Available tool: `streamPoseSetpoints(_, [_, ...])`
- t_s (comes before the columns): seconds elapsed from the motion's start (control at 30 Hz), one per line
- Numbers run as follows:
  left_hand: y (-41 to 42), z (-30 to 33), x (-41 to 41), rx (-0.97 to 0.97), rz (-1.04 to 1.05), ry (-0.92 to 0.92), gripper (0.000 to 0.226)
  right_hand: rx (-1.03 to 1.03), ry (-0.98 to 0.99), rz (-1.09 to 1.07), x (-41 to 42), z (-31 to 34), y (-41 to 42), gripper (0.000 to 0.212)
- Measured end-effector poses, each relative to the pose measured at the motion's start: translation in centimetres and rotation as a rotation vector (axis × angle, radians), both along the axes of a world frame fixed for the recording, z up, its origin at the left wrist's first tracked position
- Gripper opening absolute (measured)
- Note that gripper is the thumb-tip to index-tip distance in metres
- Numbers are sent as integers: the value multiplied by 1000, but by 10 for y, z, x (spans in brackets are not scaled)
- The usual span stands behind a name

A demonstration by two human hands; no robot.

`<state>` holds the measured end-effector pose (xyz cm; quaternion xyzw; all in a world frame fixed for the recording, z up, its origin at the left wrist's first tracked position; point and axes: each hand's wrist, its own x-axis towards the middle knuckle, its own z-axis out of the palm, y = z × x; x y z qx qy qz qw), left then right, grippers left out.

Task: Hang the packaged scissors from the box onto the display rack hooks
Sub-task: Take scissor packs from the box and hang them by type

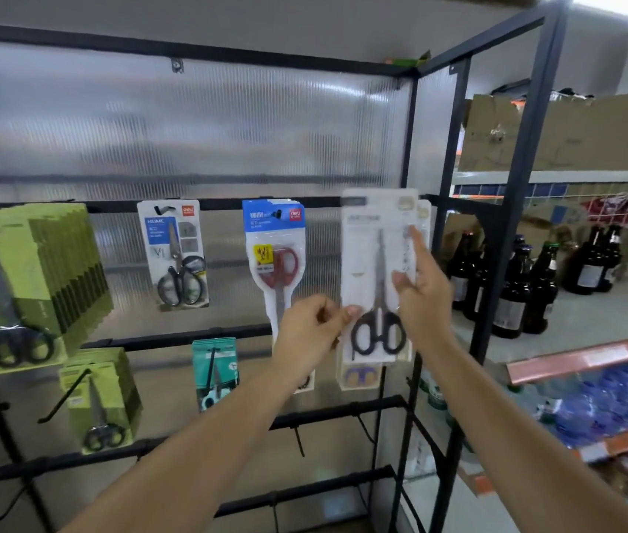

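both hands hold a white scissors pack (pixel 378 278) up at the display rack (pixel 204 203): left hand (pixel 314 328) pinches its lower edge, right hand (pixel 422 290) grips its right side.

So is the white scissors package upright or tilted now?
Upright: the white scissors package has its hang hole on top, handles below, gripped by the left hand and right hand.

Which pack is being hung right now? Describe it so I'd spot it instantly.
Find the black rack, then its middle rail's right end. The white pack there, black-handled scissors inside, is held by the left hand and right hand; its neighbours have blue or grey cards.
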<state>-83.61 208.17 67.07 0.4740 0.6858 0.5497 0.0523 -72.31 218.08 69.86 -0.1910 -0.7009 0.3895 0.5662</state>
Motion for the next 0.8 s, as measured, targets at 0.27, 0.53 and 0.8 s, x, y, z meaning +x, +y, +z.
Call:
streamPoseSetpoints(0.27, [8,28,4,-101,80,574,30,-193,-396,-275,22,29,59,66])
streamPoseSetpoints(0.53, [12,28,7,-144,50,608,22,-223,-472,-240,18,50,69,62])
streamPoseSetpoints(0.8, [12,22,1,-170,40,598,18,-180,-479,-246,14,41,74,63])
